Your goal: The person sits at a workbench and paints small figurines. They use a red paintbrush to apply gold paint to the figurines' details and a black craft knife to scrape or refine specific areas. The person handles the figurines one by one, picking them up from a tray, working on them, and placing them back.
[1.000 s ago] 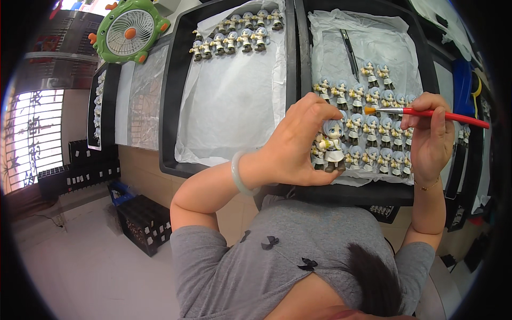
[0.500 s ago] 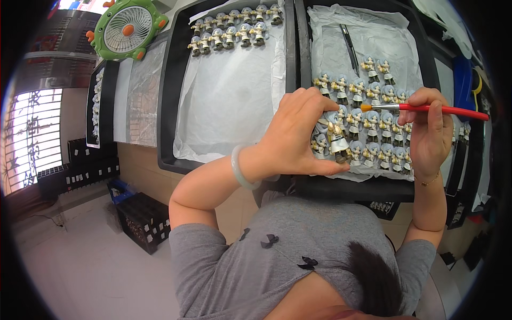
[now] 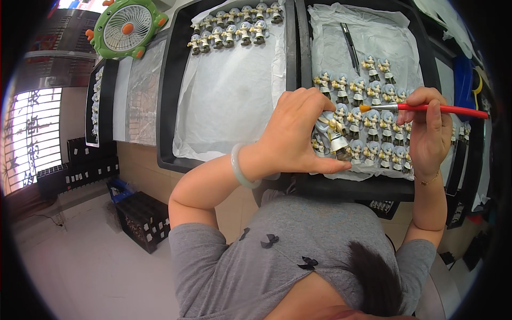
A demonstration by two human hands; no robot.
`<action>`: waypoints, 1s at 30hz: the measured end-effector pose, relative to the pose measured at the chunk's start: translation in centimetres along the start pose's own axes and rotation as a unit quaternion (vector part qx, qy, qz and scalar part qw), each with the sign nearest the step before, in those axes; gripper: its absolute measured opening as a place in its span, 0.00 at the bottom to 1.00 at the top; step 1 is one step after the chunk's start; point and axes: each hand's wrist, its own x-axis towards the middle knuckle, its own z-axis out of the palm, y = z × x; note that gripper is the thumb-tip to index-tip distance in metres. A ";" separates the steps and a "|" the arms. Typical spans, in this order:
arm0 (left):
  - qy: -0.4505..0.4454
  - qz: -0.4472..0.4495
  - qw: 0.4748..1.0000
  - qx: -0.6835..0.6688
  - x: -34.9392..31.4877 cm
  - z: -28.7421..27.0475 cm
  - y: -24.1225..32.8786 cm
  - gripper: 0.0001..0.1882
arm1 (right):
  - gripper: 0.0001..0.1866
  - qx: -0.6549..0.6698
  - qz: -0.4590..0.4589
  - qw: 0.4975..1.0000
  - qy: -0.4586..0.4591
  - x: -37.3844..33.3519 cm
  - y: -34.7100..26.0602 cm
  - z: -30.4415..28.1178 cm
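Note:
My left hand grips a small figurine with pale blue hair and a white and gold dress, held over the right tray. My right hand holds a red-handled paintbrush, whose orange tip points left toward the figurine's head, a short gap away. Under both hands, several matching figurines stand in rows on white paper in the black right tray. A pale bangle circles my left wrist.
A second black tray at left holds white paper and two rows of figurines at its far end. Black tweezers lie on the right tray's paper. A green desk fan stands far left. Crates sit on the floor.
My left hand has lifted the figurine slightly up and right, toward the brush. The brush tip has dropped a little nearer the figurine's head.

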 end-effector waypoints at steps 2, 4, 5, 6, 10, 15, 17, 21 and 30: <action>-0.002 0.000 1.000 -0.003 0.0 0.0 0.0 0.37 | 0.20 -0.002 0.004 1.000 0.003 0.0 0.0 0.0; -0.003 0.002 1.000 -0.006 0.0 0.0 0.0 0.37 | 0.20 -0.004 0.004 1.000 0.002 0.0 0.0 0.0; -0.003 0.003 1.000 -0.007 0.0 0.1 0.0 0.37 | 0.19 -0.005 0.002 1.000 0.000 0.0 0.0 0.0; -0.001 0.004 1.000 -0.006 0.0 0.1 0.0 0.37 | 0.19 -0.006 0.000 1.000 -0.002 0.0 0.1 0.0; -0.004 0.011 1.000 -0.002 0.1 0.0 0.0 0.37 | 0.19 -0.007 0.006 1.000 -0.002 -0.1 0.0 0.0; -0.044 -0.013 0.999 0.015 0.0 -0.1 0.0 0.37 | 0.19 -0.008 -0.007 1.000 -0.012 -0.1 -0.1 0.1; 0.002 -0.085 0.977 -0.195 0.1 -0.6 -0.2 0.36 | 0.18 -0.006 -0.005 1.000 0.013 0.1 -0.1 0.0; 0.249 -0.061 0.878 -0.403 2.1 -3.3 -3.4 0.28 | 0.18 -0.012 -0.026 0.998 0.047 0.4 0.0 -0.7; 0.139 -0.162 0.975 0.068 5.1 -5.5 -18.1 0.36 | 0.16 -0.026 -0.045 0.996 0.074 1.0 0.8 -1.7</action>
